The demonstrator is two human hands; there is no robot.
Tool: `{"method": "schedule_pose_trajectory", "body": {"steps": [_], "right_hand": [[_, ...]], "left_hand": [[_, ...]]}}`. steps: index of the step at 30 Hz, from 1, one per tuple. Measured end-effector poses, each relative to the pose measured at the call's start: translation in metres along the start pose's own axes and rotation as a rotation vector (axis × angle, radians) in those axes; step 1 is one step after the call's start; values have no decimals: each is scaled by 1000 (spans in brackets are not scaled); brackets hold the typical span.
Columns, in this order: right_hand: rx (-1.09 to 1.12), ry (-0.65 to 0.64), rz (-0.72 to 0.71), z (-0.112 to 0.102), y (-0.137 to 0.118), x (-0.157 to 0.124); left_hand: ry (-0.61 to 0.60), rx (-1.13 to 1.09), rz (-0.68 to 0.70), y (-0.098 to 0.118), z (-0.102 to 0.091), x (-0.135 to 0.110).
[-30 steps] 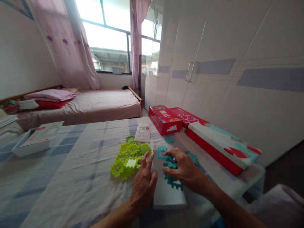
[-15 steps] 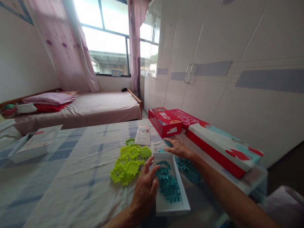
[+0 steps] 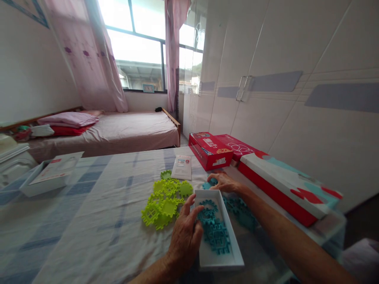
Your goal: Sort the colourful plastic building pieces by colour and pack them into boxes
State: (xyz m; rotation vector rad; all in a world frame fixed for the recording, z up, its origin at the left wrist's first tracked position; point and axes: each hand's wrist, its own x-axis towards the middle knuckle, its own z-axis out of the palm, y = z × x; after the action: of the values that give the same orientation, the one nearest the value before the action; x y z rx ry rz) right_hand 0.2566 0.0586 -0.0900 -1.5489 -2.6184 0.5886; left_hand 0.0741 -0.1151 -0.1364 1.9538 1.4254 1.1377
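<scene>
The teal piece [image 3: 206,185] I am at with my right hand [image 3: 222,182] lies on the cloth just right of the frame's centre, beyond the far end of the white box [image 3: 207,256]. It sits at the left of my bent fingers, partly hidden under them; I cannot tell whether they have closed on it or only touch it. The piece looks roughly round, with no clear long axis. The box is what has the length: it runs from just right of centre down towards the bottom edge, slanting slightly right, so its far short wall stands between the piece and the inside.

My right hand is the nearer one to that piece. My left hand [image 3: 188,227] is at the box's left wall, fingers loosely spread, a fingertip over the rim; I see nothing grasped in it, and cannot tell how hard it presses.

Inside the box lie toothed teal pieces [image 3: 219,238]. More, a teal heap [image 3: 245,217], lie along its right side, partly under my forearm. Left of the box is a yellow-green pile [image 3: 169,206], with a pale packet [image 3: 181,167] above it. Farther out are a red box [image 3: 211,152], a long patterned box [image 3: 284,189] at right, an open tray [image 3: 44,187] at far left, and the bed [image 3: 133,128] at upper left.
</scene>
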Motion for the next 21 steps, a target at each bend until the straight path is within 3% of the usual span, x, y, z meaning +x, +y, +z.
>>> {"method": "schedule_pose_trajectory", "body": {"steps": [6,10,13,21], "right_hand": [[-14,-41,-1,-4,1,-1],[20,-51,-90,-2,4,-2],[74,33,-142,1,6,-4],[184,355,-8,11,17,-3]], "left_hand": [[32,-38,10,-3,2,0],[23,-54,30,-5,2,0],[16,-44,24,-6,2,0],[-18,0,2,-10,3,-1]]}}
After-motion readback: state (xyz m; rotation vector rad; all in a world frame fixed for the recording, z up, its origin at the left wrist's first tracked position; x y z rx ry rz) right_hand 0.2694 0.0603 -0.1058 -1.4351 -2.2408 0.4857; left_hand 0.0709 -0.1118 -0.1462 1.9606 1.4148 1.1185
